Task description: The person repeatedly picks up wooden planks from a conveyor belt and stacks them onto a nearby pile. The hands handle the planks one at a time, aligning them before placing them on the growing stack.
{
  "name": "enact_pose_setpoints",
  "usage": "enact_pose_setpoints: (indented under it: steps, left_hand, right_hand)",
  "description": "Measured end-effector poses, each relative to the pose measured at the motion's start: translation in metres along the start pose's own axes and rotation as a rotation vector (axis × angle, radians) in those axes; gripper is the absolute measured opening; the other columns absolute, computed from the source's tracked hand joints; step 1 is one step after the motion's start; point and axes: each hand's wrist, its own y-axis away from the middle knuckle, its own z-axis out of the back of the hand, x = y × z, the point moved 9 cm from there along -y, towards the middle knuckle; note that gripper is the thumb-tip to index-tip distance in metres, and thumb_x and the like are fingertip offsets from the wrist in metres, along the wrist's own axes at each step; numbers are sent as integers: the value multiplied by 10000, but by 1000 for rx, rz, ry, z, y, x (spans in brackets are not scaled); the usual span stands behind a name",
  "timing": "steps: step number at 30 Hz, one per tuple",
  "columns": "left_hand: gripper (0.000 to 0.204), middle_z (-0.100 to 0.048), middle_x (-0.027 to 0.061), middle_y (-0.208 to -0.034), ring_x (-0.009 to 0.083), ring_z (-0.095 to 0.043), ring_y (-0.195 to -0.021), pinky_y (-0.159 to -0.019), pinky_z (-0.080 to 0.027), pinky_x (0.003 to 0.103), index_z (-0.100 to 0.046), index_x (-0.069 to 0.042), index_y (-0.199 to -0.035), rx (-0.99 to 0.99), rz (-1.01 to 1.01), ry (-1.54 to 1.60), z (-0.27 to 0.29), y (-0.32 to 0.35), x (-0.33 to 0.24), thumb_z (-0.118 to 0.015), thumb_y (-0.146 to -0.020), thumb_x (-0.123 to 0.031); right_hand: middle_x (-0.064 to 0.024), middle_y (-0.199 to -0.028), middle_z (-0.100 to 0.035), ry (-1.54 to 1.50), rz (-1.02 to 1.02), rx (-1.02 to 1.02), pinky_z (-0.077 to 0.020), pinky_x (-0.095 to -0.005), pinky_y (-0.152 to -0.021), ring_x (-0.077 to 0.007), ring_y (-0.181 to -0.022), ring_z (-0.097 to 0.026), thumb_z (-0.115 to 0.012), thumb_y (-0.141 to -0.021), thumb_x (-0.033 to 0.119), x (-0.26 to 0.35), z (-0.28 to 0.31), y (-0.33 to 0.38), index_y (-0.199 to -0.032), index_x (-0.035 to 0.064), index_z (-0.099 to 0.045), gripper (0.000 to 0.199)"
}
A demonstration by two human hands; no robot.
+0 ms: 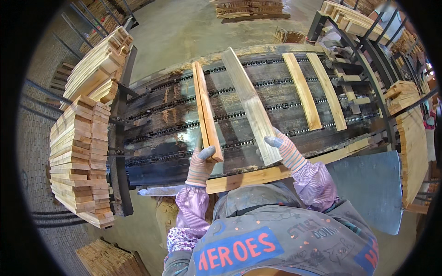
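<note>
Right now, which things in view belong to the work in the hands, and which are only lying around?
In hand:
- left hand, gloved, grips the reddish narrow wooden slat
- right hand, gloved, grips the pale wide wooden board
- dark chain conveyor table under both

Lying about:
- two pale slats further along the conveyor
- stacked planks at left
- grey sheet

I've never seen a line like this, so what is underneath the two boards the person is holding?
Under the reddish board in the left hand and the pale board in the right hand lies a dark conveyor bed with chain tracks. The parts directly beneath the boards are covered.
</note>
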Motion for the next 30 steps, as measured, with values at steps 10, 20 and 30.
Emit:
enact_pose_setpoints:
  steps: [10,20,30]
  left_hand:
    - [785,-479,90,-1549,258,-479,-1424,-1146,-453,505,-264,-177,-1652,-85,190,-8,-35,22,90,-671,-1019,-399]
    - [709,-643,123,-1344,268,-693,-1155,-994,-596,469,-463,-71,-1508,-18,336,-6,-40,26,102,-769,-873,-142]
    - [770,-610,92,-1374,190,-621,-1189,-1016,-531,330,-319,-84,-1611,-47,85,-410,-75,28,116,-745,-974,-153]
  right_hand:
    - [-94,-1336,-639,257,77,-30,-495,-328,-1050,-190,-1191,-600,-803,-925,178,-22,-30,-17,-1545,34,-438,734]
    - [-100,-1373,-611,244,96,6,-514,-335,-1038,-185,-1235,-585,-820,-911,137,-15,-4,12,-1597,56,-362,828]
    - [-95,-1380,-604,294,56,-4,-495,-315,-1060,-168,-1251,-565,-766,-974,167,-31,14,33,-1585,27,-373,740]
